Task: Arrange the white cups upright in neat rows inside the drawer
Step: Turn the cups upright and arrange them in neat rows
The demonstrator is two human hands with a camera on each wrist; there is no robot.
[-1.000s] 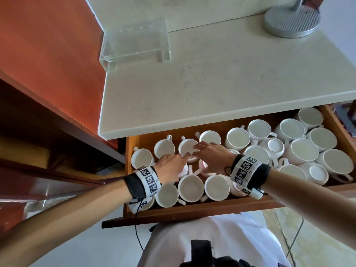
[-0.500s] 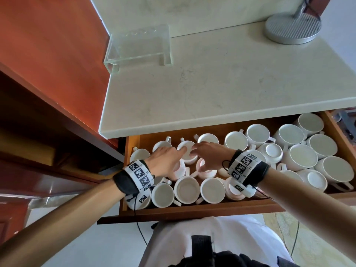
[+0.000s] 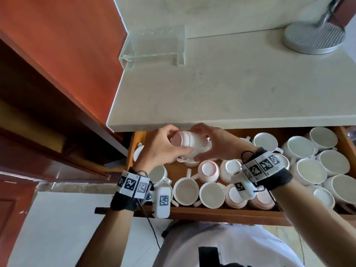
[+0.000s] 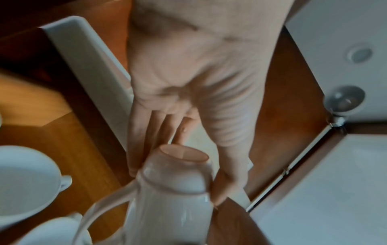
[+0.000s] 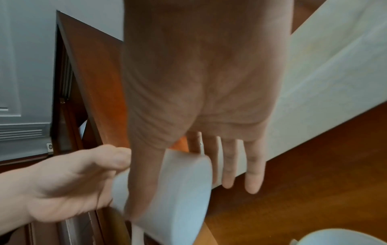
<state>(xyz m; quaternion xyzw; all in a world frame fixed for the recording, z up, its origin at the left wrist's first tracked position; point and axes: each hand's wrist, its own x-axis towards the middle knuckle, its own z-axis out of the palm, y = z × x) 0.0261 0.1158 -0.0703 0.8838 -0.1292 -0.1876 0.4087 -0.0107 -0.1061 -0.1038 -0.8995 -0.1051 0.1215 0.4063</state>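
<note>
both hands clasp one white cup [image 3: 189,144] on its side, above the drawer's [image 3: 221,213] back-left corner, base toward the left. left hand [image 3: 161,149] curls fingers and thumb round the base end; right hand [image 3: 215,145] pinches the rim end. other cups [image 3: 208,193] crowd the drawer, some upright, some inverted, beneath the pale counter [image 3: 231,89].

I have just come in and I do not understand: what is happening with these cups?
A person is sorting white cups in an open wooden drawer. Both the left hand and right hand hold one cup on its side above the drawer. Several cups below are upside down; many others stand upright.
</note>
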